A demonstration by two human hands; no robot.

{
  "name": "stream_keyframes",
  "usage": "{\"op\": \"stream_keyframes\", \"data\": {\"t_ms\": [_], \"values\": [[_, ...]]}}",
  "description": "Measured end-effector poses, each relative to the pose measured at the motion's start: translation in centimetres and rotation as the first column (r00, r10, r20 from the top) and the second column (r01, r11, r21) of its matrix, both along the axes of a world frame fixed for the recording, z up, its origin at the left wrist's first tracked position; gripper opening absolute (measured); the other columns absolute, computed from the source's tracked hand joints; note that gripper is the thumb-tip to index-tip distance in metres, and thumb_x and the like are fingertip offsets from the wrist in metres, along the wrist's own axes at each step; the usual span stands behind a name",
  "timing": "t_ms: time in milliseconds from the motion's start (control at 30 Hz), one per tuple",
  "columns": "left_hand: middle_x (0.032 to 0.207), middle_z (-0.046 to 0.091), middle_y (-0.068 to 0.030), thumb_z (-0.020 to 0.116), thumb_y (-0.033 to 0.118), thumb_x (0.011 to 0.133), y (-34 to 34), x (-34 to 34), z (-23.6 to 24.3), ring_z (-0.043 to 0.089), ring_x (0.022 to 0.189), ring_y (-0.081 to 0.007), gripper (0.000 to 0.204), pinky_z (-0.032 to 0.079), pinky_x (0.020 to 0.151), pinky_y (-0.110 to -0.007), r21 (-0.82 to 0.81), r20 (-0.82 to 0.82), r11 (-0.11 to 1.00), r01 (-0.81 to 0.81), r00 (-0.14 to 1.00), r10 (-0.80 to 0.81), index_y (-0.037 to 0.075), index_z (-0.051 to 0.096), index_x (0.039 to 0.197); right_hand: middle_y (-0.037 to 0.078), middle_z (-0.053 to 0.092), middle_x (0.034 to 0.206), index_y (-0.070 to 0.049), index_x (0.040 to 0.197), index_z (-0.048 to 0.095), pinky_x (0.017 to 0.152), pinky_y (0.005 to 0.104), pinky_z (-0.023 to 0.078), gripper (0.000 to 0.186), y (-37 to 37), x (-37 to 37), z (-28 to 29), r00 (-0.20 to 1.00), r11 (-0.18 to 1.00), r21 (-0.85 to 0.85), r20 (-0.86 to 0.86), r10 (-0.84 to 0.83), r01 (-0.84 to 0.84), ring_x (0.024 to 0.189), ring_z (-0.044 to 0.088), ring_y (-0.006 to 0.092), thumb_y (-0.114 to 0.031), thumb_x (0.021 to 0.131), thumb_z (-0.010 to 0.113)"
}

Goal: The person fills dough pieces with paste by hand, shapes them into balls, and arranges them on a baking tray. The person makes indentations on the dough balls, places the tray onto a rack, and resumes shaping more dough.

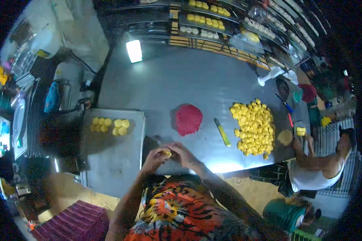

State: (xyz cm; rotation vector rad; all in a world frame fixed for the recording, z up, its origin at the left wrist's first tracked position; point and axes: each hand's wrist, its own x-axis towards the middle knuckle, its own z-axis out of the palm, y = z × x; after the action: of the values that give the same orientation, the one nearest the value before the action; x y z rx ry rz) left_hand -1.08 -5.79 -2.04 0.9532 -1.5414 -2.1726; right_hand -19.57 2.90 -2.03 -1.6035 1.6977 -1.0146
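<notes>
Close to my body, just over the table's front edge, my two hands meet around a small yellow dough piece. My left hand cups it with curled fingers. The fingers of my right hand press on it from the other side, and they partly hide it. Beyond my hands lies a mound of pinkish-red filling on the grey metal table. Left of my hands is a metal tray with two groups of round yellow dough balls.
A cutter with a yellow-green handle lies between the filling and a big heap of yellow dough pieces. A lit lamp shines at the back left. Racks hold filled trays. A person in white works at the right.
</notes>
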Motion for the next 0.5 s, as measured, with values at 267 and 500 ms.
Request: {"op": "stream_keyframes", "data": {"t_ms": [267, 500], "values": [[0.1, 0.068, -0.0047, 0.066, 0.015, 0.09, 4.9, -1.1, 8.7, 0.063, 0.085, -0.0135, 0.027, 0.05, 0.073, -0.028, 0.122, -0.048, 0.962, -0.243, 0.967, 0.25, 0.001, 0.063, 0.113, 0.017, 0.056, 0.105, -0.01, 0.106, 0.065, 0.083, 0.0401, 0.047, 0.022, -2.1, 0.2, 1.6, 0.994, 0.993, 0.116, 0.104, 0.016, -0.028, 0.097, 0.056, 0.0299, -0.009, 0.084, 0.062], [0.088, 0.066, -0.0036, 0.073, 0.012, 0.087, 11.7, 0.7, 4.9, 0.06, 0.076, -0.0087, 0.035, 0.047, 0.067, -0.022, 0.033, 0.148, 0.857, -0.514, 0.851, 0.504, 0.0, 0.059, 0.117, 0.018, 0.06, 0.112, -0.007, 0.117, 0.065, 0.081, 0.0405, 0.05, 0.033, 1.0, -9.2, 1.7, 0.872, 0.881, -0.05, -0.129, -0.472, 0.47, 0.102, 0.059, 0.0337, -0.015, 0.086, 0.07]]}}
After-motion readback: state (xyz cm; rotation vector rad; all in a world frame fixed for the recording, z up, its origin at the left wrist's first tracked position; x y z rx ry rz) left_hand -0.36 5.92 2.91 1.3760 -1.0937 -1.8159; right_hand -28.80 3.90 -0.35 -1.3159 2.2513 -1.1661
